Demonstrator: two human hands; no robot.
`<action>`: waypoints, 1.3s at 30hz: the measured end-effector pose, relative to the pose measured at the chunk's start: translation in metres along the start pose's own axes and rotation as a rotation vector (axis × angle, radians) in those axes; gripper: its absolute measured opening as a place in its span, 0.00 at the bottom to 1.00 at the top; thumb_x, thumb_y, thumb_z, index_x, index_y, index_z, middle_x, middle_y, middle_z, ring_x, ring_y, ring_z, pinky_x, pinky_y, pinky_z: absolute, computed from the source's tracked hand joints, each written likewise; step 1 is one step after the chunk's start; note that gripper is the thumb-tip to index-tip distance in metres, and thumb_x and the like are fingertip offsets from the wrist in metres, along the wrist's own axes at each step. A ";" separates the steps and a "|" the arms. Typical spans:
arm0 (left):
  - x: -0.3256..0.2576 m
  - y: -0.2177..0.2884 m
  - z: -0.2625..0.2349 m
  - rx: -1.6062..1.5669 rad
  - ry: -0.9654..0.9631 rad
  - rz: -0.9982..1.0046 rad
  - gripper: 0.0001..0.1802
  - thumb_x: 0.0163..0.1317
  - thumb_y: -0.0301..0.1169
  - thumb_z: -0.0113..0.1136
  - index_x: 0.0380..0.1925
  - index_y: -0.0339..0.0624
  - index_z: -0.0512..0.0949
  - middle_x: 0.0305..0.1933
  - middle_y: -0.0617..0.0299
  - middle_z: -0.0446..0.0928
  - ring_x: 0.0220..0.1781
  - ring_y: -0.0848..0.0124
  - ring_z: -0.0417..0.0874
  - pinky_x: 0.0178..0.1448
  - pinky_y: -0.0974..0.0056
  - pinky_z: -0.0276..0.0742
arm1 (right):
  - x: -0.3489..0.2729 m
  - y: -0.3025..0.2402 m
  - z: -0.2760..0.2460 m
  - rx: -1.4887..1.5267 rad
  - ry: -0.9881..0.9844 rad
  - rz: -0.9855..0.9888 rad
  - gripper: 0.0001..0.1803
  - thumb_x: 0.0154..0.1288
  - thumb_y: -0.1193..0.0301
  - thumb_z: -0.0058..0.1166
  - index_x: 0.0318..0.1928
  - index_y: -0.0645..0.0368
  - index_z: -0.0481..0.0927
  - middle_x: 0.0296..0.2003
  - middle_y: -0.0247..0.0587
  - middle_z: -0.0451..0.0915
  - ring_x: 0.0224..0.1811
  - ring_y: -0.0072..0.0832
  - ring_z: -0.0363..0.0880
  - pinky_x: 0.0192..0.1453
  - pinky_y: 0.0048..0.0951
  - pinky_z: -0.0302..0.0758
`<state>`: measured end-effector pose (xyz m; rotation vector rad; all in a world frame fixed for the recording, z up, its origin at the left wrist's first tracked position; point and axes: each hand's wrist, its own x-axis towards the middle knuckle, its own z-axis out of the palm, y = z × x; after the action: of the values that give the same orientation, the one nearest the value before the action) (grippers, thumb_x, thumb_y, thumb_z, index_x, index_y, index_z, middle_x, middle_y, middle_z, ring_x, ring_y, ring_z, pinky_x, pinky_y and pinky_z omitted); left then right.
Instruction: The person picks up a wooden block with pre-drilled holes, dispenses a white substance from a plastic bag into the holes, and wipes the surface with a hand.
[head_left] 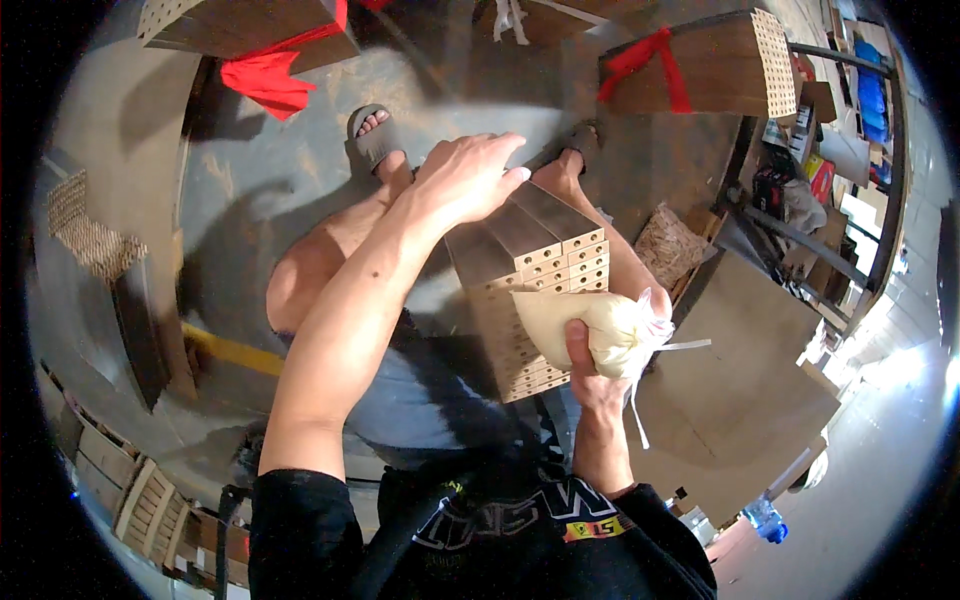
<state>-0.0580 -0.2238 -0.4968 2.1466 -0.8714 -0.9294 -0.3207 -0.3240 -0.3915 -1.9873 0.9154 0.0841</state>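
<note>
Between my legs stands a stack of dark brown boards (pixel 500 238), with pale end faces that carry rows of round holes. Over the far end of its top is my left hand (pixel 465 175), fingers stretched out and thumb apart, holding nothing I can see; whether it touches the boards I cannot tell. My right hand (pixel 590 375) grips a pale yellow, plump plastic bag (pixel 565 318), thumb across its side. A white tie closes the bag's gathered neck, which points right. The bag's tapered end lies in front of the holed end faces and hides some of them.
Bundled board stacks with red ribbon stand at the far left (pixel 268 85) and far right (pixel 672 70). To the right are a brown sheet (pixel 735 390), a metal-framed shelf (pixel 800 235) with mixed goods and a blue-capped bottle (pixel 765 520). Holed boards (pixel 95 225) sit at left.
</note>
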 end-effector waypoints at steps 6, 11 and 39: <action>0.000 0.001 -0.002 -0.008 -0.010 -0.004 0.26 0.69 0.45 0.56 0.62 0.45 0.71 0.54 0.49 0.81 0.56 0.51 0.81 0.59 0.51 0.77 | 0.001 -0.029 0.015 0.375 0.155 0.142 0.24 0.65 0.56 0.50 0.53 0.62 0.75 0.48 0.45 0.79 0.49 0.39 0.79 0.56 0.44 0.77; -0.001 -0.002 0.000 -0.023 0.015 0.006 0.26 0.68 0.44 0.56 0.61 0.43 0.71 0.53 0.48 0.81 0.56 0.51 0.81 0.60 0.51 0.76 | -0.001 -0.063 0.007 0.127 0.171 0.016 0.18 0.56 0.63 0.65 0.42 0.63 0.83 0.38 0.43 0.83 0.42 0.35 0.80 0.51 0.36 0.75; -0.004 -0.004 -0.004 -0.063 0.061 0.043 0.25 0.68 0.43 0.57 0.61 0.42 0.73 0.51 0.51 0.83 0.54 0.53 0.83 0.59 0.54 0.77 | -0.019 -0.060 -0.005 1.022 0.318 0.169 0.33 0.69 0.45 0.44 0.58 0.62 0.72 0.42 0.46 0.81 0.40 0.36 0.82 0.46 0.35 0.81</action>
<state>-0.0560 -0.2173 -0.4961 2.0839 -0.8437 -0.8543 -0.2979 -0.2986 -0.3387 -0.9779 1.0353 -0.5223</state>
